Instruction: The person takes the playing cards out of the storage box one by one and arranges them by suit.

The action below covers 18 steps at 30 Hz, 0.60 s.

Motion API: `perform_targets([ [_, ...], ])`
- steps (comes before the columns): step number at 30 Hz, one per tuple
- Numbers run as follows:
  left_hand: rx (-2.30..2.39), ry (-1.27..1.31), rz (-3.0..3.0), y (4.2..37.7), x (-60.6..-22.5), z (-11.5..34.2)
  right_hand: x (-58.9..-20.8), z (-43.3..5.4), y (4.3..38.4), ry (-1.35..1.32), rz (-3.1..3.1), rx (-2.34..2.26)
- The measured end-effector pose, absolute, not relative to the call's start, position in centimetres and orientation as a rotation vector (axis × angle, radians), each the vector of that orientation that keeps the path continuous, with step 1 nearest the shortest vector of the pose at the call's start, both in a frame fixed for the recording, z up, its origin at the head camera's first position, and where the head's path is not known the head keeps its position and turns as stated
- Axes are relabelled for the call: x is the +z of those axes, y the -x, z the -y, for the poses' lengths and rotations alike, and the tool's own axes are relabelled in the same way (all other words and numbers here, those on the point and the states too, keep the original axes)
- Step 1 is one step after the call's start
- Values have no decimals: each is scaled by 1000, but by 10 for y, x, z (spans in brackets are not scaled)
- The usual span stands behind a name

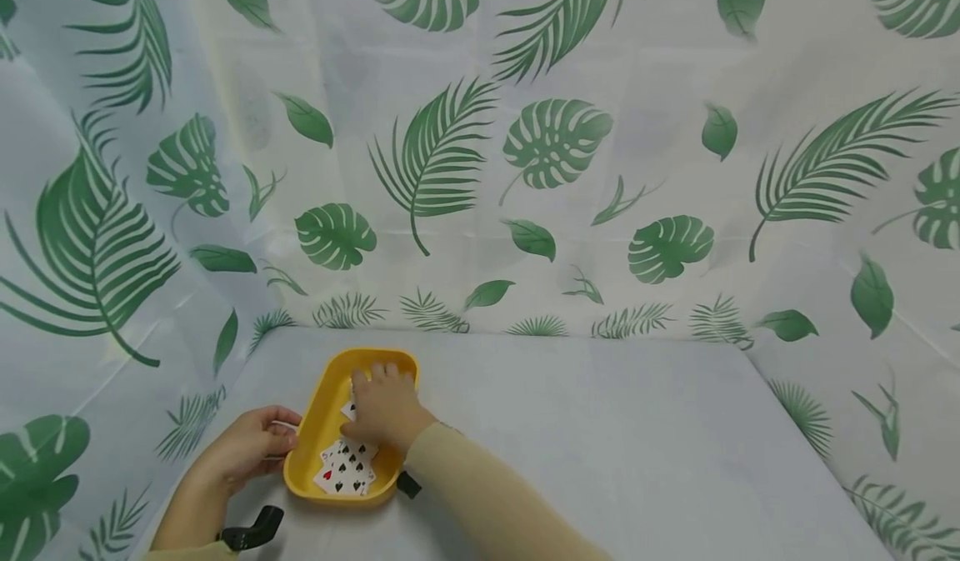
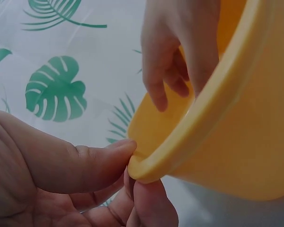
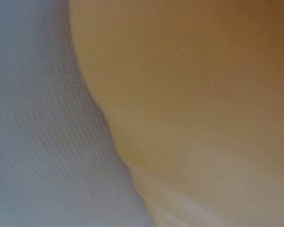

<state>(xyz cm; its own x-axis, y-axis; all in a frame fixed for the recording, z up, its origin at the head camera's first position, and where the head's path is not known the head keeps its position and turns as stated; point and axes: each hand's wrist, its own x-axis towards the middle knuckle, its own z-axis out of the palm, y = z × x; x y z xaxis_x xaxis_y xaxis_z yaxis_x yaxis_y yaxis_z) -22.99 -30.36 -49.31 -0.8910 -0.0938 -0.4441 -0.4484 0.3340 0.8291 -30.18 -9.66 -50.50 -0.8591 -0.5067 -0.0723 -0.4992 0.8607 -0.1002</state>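
A yellow plastic tray [image 1: 341, 501] sits on the left part of the table. Several playing cards [image 1: 348, 468] lie overlapping at its near end, with spades and a red heart showing. My left hand [image 1: 251, 444] pinches the tray's left rim; the left wrist view shows thumb and fingers on either side of the edge. Inside the tray, my right hand [image 1: 386, 411] reaches palm down, fingers spread and bent a little, over another card [image 1: 348, 410] that it partly covers. The right wrist view is filled mostly by the blurred yellow tray wall [image 3: 180, 94].
A pale cloth covers the table [image 1: 600, 444], extending right of the tray. Behind and at both sides hang white sheets [image 1: 465, 286] printed with green leaves. Black straps [image 1: 255, 530] are on the wrists, the right one beside the tray's near right corner.
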Motion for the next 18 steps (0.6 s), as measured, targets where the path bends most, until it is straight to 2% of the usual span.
perform_targets([
  [18, 1582, 512, -2281, 230, -496, 303, -521, 106, 308, 689, -2979, 72],
])
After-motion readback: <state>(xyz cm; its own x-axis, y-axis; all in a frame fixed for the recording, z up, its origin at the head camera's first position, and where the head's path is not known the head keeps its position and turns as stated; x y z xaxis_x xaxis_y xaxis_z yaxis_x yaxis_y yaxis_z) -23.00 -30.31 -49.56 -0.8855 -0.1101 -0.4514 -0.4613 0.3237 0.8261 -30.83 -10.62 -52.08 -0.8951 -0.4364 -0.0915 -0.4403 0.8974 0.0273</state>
